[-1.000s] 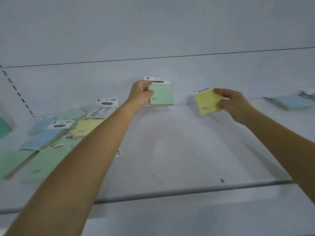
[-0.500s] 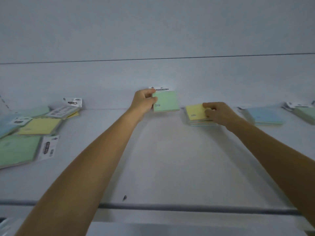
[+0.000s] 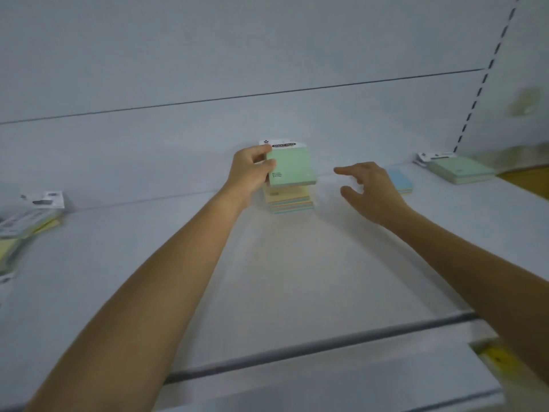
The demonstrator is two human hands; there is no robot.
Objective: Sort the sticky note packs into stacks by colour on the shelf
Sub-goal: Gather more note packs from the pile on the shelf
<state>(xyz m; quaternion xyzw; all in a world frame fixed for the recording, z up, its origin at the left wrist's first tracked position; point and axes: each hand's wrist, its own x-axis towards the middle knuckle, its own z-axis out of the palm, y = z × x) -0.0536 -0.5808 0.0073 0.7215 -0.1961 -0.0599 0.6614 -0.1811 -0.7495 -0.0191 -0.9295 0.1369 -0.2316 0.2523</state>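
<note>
Left hand (image 3: 252, 171) clamped on a green sticky note pack (image 3: 292, 166) by its left edge, thumb on top, white header card up toward the back wall. Pack held tilted just above a short stack (image 3: 292, 200) topped with a yellow pack, blue and orange edges showing lower down; touching or not, cannot tell. Right hand (image 3: 368, 191) empty, fingers spread wide, hovering beside that stack and in front of a blue pack (image 3: 401, 181) lying flat on the shelf (image 3: 297, 278). Farther right, a green stack (image 3: 460, 171) with header cards at its back edge. Far left, a loose jumble of packs (image 3: 26, 224), yellow among them, blurred.

Step in hand, by the look of it: placing the green pack. Stack directly below not green on top, so a drop here would mix colours. Next move likely calls for carrying the pack right, across the blue one, to the green stack, squaring edges before letting go. Free right hand well placed to steady or receive it.
</note>
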